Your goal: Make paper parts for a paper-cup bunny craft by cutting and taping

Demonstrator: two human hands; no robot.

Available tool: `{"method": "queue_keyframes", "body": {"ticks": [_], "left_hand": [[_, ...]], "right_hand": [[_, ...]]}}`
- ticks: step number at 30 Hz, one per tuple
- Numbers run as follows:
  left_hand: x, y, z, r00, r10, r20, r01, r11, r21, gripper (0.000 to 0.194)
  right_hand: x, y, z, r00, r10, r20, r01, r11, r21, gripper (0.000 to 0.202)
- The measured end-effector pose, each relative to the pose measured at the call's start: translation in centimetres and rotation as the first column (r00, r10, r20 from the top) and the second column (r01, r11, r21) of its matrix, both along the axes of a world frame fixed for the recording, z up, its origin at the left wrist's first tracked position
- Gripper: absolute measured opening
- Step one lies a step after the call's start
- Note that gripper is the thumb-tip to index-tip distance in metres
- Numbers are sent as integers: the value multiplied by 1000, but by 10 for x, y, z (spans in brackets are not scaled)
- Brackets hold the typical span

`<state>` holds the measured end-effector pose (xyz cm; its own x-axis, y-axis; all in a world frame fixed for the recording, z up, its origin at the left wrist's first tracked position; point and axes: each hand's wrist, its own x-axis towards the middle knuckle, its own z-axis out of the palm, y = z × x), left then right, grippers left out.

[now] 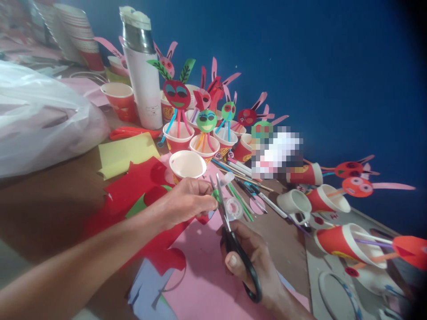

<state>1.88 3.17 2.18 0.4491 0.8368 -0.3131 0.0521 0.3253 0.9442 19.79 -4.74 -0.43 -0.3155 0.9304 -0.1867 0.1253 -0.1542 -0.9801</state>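
Observation:
In my right hand [255,253] is a pair of black-handled scissors [237,249], blades pointing up and slightly apart. My left hand [190,198] pinches a small green paper piece [216,195] close beside the blades; whether they touch it I cannot tell. Just behind the blades a clear tape roll [232,208] lies on the table. Under both hands spread a pink paper sheet [200,271] and red paper scraps [143,186]. An open paper cup [187,165] stands right behind my left hand.
Several red cups with paper puppet heads [177,95] line the blue wall. A white flask [143,75] and a plastic bag [43,120] stand on the left. Pens [267,200], a white mug [294,205] and tipped cups [347,242] lie to the right. Yellow paper [126,153] lies behind the red.

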Motion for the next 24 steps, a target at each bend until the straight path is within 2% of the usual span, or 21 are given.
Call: {"method": "queue_keyframes", "body": {"ticks": [16, 24], "left_hand": [[0, 3, -3, 999, -3, 41, 3, 1000, -8, 13], [1, 2, -6, 990, 4, 139, -3, 1000, -8, 19]], "right_hand": [[-2, 1, 1, 1000, -21, -19, 20, 999, -32, 45], [-3, 2, -1, 997, -41, -66, 39, 999, -32, 46]]}}
